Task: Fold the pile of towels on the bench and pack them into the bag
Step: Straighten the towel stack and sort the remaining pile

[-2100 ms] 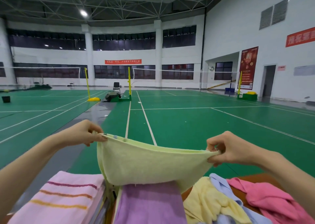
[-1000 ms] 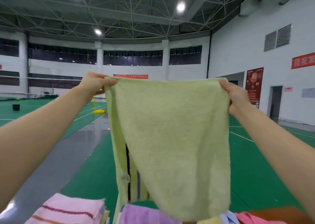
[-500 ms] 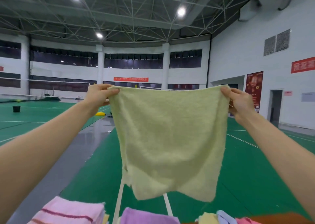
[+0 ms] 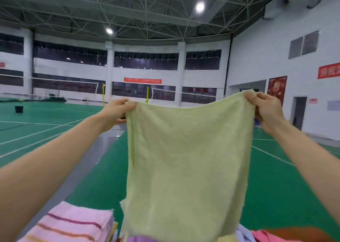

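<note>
A pale green towel (image 4: pixel 185 168) hangs spread out in front of me. My left hand (image 4: pixel 117 113) pinches its top left corner and my right hand (image 4: pixel 266 111) pinches its top right corner, both arms stretched forward. The towel's lower edge reaches down to the bench. A folded pink striped towel (image 4: pixel 73 223) lies at the bottom left. A purple towel (image 4: pixel 136 239) peeks out under the green one. A pink towel (image 4: pixel 265 237) and a pale blue one (image 4: pixel 242 234) lie loose at the bottom right. No bag is in view.
The brown bench top (image 4: pixel 298 233) shows at the bottom right edge. Beyond it lies a green badminton court (image 4: pixel 46 127) with white lines, yellow net posts (image 4: pixel 103 94) and a black bin (image 4: pixel 19 109) far left.
I lifted the green towel off the pile and spread it by its top corners. Over the last second both hands came a little lower and the towel hangs flatter, reaching the bench again.
</note>
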The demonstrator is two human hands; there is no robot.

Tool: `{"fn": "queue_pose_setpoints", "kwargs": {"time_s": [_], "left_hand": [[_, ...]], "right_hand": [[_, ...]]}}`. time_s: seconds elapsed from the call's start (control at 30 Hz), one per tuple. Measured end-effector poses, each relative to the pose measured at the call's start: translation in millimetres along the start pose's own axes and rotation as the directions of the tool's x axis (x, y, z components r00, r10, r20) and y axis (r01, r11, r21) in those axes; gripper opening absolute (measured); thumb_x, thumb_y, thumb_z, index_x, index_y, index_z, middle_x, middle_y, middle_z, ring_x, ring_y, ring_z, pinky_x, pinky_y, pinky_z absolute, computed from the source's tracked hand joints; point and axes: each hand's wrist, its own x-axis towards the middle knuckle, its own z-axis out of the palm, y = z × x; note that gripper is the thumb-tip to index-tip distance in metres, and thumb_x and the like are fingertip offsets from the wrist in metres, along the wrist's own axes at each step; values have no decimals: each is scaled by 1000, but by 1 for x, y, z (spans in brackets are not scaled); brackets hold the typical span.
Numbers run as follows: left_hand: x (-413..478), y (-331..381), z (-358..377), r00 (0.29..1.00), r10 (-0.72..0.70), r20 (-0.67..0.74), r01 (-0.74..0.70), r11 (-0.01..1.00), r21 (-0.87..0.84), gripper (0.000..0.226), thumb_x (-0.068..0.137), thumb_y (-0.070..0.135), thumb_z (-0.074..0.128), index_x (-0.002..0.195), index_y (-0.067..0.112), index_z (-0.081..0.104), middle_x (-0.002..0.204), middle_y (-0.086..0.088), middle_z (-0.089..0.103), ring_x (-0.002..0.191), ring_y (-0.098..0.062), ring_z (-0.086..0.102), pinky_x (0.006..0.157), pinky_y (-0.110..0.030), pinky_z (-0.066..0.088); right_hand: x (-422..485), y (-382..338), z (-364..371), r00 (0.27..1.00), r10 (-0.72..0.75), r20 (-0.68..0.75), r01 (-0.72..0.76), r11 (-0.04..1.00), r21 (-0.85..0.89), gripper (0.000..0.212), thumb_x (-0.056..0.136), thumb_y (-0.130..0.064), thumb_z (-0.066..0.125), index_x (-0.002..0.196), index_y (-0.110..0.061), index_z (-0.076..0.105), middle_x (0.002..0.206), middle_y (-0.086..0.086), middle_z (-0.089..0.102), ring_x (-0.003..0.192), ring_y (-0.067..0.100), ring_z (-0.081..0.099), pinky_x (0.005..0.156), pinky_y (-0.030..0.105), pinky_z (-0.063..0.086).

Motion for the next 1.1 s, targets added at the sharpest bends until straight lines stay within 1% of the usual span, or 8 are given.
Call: {"fn": "queue_pose_setpoints", "kwargs": {"time_s": [0.17, 0.3, 0.5, 0.67, 0.8, 0.93, 1.0, 1.1], "left_hand": [[2, -1, -2, 992, -117, -50, 116, 993, -7, 15, 97, 18, 48, 100, 8, 58, 83, -5, 56, 71, -16, 56, 65, -26, 51], [5, 10, 19, 948, -250, -196, 211, 957, -200, 14, 95, 3, 47, 82, 7, 48, 68, -7, 49, 30, -6, 51, 32, -17, 44], [-12, 47, 93, 986, -111, -125, 71, 954, -291, 16, 90, -4, 44, 78, 5, 50, 65, -11, 51, 34, -11, 51, 32, -17, 43], [-31, 59, 129, 990, -28, -138, -10, 963, -270, 34, 92, 4, 48, 58, 7, 47, 53, -6, 45, 46, -17, 46, 40, -21, 48], [-52, 71, 129, 992, -99, 81, 126, 865, -485, 32, 100, 24, 38, 96, -1, 58, 75, -13, 63, 60, -18, 61, 55, -28, 55], [-62, 75, 113, 942, -53, 330, 221, 840, -496, 37, 98, 20, 37, 114, -8, 55, 102, -22, 65, 86, -26, 65, 74, -34, 56], [-60, 66, 100, 972, 89, 216, -19, 952, -307, 27, 91, 15, 54, 113, 0, 60, 104, -15, 68, 92, -22, 66, 78, -30, 57], [-56, 43, 81, 925, 310, 220, -342, 932, 124, 58, 75, 17, 75, 128, 20, 51, 112, 6, 60, 100, -8, 57, 87, -23, 50]], "right_hand": [[3, 3, 1, 992, 121, -44, -122, 992, -38, 12, 88, -19, 63, 84, -8, 64, 66, -1, 52, 54, 13, 44, 44, 21, 39], [1, 10, 20, 955, 205, -212, -246, 951, -189, 19, 82, -13, 65, 69, -5, 54, 51, -3, 49, 52, 16, 37, 46, 25, 32], [-33, 0, 94, 983, -144, -113, 65, 850, -522, 43, 90, -19, 52, 50, -13, 37, 48, 1, 36, 47, 18, 31, 48, 27, 25], [-62, -6, 124, 946, -323, 29, 274, 748, -605, 33, 93, -32, 48, 75, -6, 58, 69, 3, 58, 70, 24, 54, 59, 30, 34], [-73, -1, 114, 930, -307, 201, 360, 868, -342, 39, 90, -47, 53, 81, -10, 63, 77, 3, 66, 75, 23, 64, 70, 40, 52], [-73, 0, 98, 910, -288, 299, 329, 939, -96, 10, 84, -23, 67, 85, -14, 66, 82, 8, 69, 76, 21, 67, 71, 35, 55], [-71, -5, 89, 939, -240, 244, 248, 969, 0, 10, 86, -16, 63, 77, -17, 66, 73, 0, 66, 65, 10, 62, 65, 26, 51], [-67, -9, 82, 968, -101, 231, 84, 993, 83, 17, 88, -17, 61, 71, -16, 64, 68, -4, 64, 63, 9, 58, 67, 26, 50]]}}
